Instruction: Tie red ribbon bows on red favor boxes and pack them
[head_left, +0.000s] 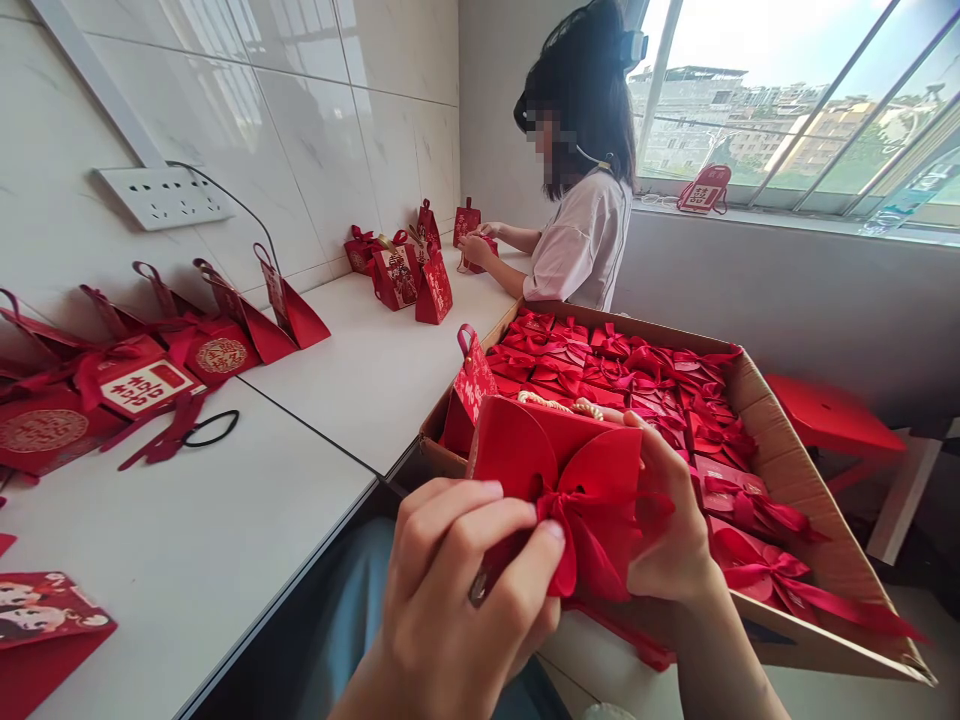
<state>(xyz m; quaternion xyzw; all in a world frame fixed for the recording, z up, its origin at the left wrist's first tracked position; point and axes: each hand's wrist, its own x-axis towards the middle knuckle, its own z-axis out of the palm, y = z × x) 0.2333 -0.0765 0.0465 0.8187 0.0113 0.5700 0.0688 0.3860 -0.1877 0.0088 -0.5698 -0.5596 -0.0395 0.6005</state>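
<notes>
A red gift box (pixel 600 460) with a rope handle and a ribbon bow (pixel 574 525) on its front is held up in the middle of the view. The fingers of my left hand (pixel 465 580) are closed on the bow's knot from the left. My right hand (pixel 675 510) wraps round the right side of the same box and supports it. Just behind, a large cardboard box (pixel 795 470) holds rows of red gift boxes with ribbons. A patterned red box with a loop (pixel 474 380) leans at its left corner.
A white table (pixel 225 500) at the left carries several red boxes (pixel 225 355) and a black band (pixel 212 429). A person (pixel 585 220) sits at the far end handling a red box. A red stool (pixel 832 415) stands at the right.
</notes>
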